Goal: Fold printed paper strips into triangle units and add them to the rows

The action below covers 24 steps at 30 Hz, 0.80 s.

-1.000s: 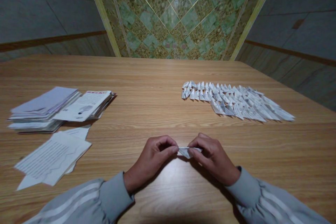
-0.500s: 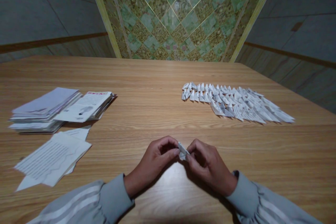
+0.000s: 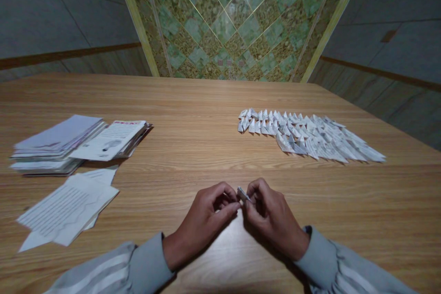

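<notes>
Together, left hand [image 3: 203,220] and right hand [image 3: 272,218] pinch printed folded paper [image 3: 242,193], text unreadable.

Your left hand [image 3: 203,223] and right hand [image 3: 272,218] meet low over the wooden table [image 3: 193,115], pinching a small folded paper piece [image 3: 242,194] between their fingertips. Rows of folded paper pieces [image 3: 310,135] lie ahead to your right; a stack of printed papers [image 3: 74,142] and loose sheets [image 3: 67,209] lie left.
</notes>
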Tool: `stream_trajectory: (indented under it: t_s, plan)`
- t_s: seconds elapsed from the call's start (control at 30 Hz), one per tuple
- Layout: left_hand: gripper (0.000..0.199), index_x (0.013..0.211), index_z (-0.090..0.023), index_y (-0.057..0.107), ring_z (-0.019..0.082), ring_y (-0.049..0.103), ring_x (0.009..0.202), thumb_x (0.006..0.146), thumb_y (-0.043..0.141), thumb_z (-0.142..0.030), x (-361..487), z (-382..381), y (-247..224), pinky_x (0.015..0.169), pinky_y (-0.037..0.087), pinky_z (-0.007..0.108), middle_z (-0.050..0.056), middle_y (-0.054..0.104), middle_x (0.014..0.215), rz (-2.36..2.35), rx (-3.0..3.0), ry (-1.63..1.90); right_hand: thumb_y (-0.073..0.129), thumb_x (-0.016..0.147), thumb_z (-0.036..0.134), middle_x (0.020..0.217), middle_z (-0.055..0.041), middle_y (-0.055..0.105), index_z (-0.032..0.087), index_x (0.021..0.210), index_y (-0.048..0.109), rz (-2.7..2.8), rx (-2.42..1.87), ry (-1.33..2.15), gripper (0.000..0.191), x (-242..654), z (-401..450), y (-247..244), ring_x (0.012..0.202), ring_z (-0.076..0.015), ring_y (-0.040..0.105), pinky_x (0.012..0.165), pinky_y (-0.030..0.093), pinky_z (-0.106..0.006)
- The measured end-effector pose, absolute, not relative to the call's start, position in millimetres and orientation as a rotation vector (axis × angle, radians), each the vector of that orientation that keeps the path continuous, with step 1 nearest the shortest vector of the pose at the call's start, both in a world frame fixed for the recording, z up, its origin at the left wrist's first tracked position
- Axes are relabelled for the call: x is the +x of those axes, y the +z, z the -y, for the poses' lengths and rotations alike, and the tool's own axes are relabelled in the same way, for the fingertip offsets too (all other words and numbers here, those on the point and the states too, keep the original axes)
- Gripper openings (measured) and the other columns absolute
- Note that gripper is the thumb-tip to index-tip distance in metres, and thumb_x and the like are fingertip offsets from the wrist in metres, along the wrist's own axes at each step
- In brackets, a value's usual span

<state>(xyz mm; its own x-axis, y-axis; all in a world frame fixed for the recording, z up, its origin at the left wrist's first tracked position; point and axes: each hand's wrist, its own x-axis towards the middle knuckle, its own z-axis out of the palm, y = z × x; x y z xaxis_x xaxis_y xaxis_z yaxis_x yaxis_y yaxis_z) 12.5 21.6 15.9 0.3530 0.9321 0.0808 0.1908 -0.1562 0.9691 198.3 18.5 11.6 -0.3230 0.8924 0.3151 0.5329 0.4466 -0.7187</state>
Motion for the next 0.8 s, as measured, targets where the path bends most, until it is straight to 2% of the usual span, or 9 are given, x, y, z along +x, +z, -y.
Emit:
stream_trajectory:
  t_s: [0.23, 0.4, 0.5, 0.57, 0.8]
  plan:
    - [0.005, 0.087, -0.018, 0.066, 0.018, 0.061, 0.085, 0.084, 0.066, -0.021, 12, -22, 13, 0.076, 0.047, 0.028, 0.004, 0.065, 0.092, -1.003, 1.598, 0.984, 0.052, 0.083, 0.010, 0.069, 0.0068, 0.049, 0.022, 0.093, 0.043, 2.042, -1.076, 0.843, 0.018, 196, -17, 17, 0.058, -0.0098, 0.047, 0.055, 0.033, -0.020]
    - [0.007, 0.089, -0.017, 0.062, 0.018, 0.060, 0.081, 0.086, 0.064, -0.023, 14, -23, 9, 0.071, 0.048, 0.028, 0.004, 0.063, 0.089, -0.934, 1.434, 0.989, 0.055, 0.087, 0.015, 0.073, 0.0056, 0.053, 0.022, 0.097, 0.045, 2.055, -1.022, 0.976, 0.016, 198, -16, 17, 0.064, -0.0105, 0.049, 0.059, 0.036, -0.021]
    - [0.006, 0.087, -0.017, 0.061, 0.017, 0.060, 0.080, 0.085, 0.065, -0.022, 13, -22, 7, 0.071, 0.047, 0.028, 0.004, 0.062, 0.090, -0.923, 1.428, 0.986, 0.051, 0.094, 0.024, 0.075, 0.0043, 0.056, 0.022, 0.098, 0.047, 2.001, -1.007, 1.050, 0.006, 201, -17, 18, 0.066, -0.0113, 0.051, 0.061, 0.037, -0.023]
    - [0.005, 0.085, -0.018, 0.062, 0.017, 0.059, 0.082, 0.084, 0.067, -0.020, 13, -22, 8, 0.072, 0.047, 0.027, 0.004, 0.062, 0.093, -0.920, 1.491, 0.979, 0.049, 0.096, 0.029, 0.073, 0.0047, 0.055, 0.021, 0.098, 0.048, 1.948, -1.031, 1.088, 0.008, 202, -18, 19, 0.064, -0.0114, 0.051, 0.059, 0.036, -0.023]
    - [0.003, 0.082, -0.017, 0.063, 0.015, 0.060, 0.081, 0.082, 0.063, -0.014, 15, -20, 19, 0.070, 0.049, 0.025, 0.004, 0.063, 0.090, -0.939, 1.632, 0.978, 0.057, 0.091, 0.027, 0.069, 0.0047, 0.054, 0.020, 0.092, 0.051, 1.941, -1.156, 0.946, 0.009, 201, -18, 20, 0.061, -0.0119, 0.050, 0.056, 0.034, -0.023]
